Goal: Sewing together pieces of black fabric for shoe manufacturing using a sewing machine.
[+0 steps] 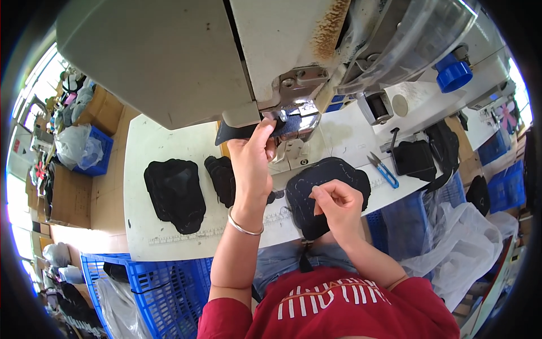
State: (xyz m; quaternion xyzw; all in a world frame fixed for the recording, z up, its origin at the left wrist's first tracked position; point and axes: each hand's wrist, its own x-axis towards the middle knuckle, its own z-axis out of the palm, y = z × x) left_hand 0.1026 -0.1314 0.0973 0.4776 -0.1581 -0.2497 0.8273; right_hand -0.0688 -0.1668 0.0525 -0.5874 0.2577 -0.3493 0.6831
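At the sewing machine (293, 121), my left hand (252, 152) pinches a dark fabric piece (231, 134) beside the metal presser area. Part of that piece is hidden behind my fingers and the machine head. My right hand (339, 206) is closed, thumb against curled fingers, above a rounded black fabric piece (330, 169) with pale stitch lines near the table's front edge. Whatever its fingertips hold, if anything, is too small to make out. Blue-handled thread snips (385, 171) lie to the right of that rounded piece.
A black fabric stack (175, 192) and a smaller black stack (220, 178) lie on the white table (138, 169) at left. More black pieces (415, 160) rest at right. Blue crates (164, 291) stand below the front edge; clear plastic bags (457, 243) drape at right.
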